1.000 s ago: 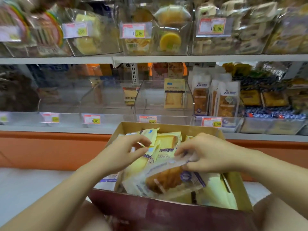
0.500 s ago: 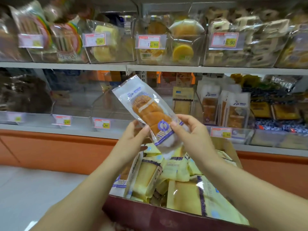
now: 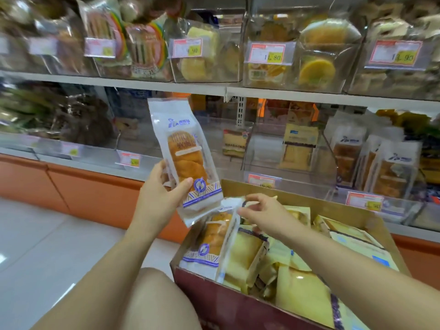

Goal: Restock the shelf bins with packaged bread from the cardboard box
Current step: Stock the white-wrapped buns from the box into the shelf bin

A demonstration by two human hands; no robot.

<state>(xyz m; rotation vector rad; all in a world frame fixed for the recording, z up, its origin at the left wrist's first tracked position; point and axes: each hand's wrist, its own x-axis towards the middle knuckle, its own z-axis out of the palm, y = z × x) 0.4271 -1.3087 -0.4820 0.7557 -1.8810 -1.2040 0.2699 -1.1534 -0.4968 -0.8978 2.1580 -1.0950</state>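
My left hand (image 3: 162, 189) holds a white-and-blue packaged braided bread (image 3: 184, 153) upright in front of the lower shelf, gripping its lower part. My right hand (image 3: 259, 211) is down at the cardboard box (image 3: 345, 210), fingers pinching the top edge of a second, matching bread packet (image 3: 212, 241) that stands at the box's left end. The rest of the box is filled with several yellow bread packets (image 3: 300, 294). Clear shelf bins (image 3: 266, 148) sit on the lower shelf behind the box; the nearest ones hold only a packet or two each.
A bin to the right holds matching white-and-blue packets (image 3: 381, 167). The upper shelf (image 3: 226, 90) carries full bins with price tags. An orange base panel (image 3: 95, 194) runs under the lower shelf. White floor tiles (image 3: 47, 246) lie to the left, and my knee (image 3: 154, 301) is beside the box.
The bread packet came out of the box and rose in both hands. Now my left hand alone holds it, and my right hand has dropped to a second packet in the box.
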